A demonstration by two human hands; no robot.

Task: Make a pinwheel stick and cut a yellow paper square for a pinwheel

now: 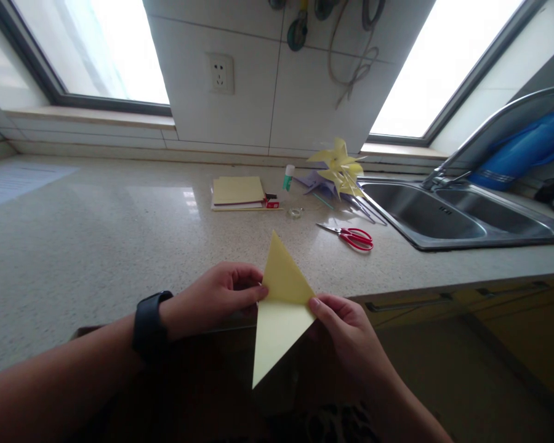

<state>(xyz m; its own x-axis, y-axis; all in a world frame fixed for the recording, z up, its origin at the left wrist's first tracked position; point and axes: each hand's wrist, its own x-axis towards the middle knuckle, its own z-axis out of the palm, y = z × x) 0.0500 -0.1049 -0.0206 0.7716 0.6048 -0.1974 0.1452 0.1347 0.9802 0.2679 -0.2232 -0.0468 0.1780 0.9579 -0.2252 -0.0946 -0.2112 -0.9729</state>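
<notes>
A sheet of yellow paper (284, 320) is held up at the counter's front edge, with a crease across its middle and pointed corners at top and bottom. My left hand (226, 292) pinches its left side between thumb and fingers; a dark watch is on that wrist. On the other side, my right hand (344, 323) grips the right corner, thumb on top. Beyond the paper lie red-handled scissors (353, 237), blades pointing left. The fingers behind the paper are partly hidden.
On the counter (133, 246) are stacked yellow paper (237, 189), a small red box (272, 202), a glue stick (288, 177), a clear tape roll (295, 213) and yellow and purple pinwheels (339, 166). A steel sink (410, 212) with a tap is at right.
</notes>
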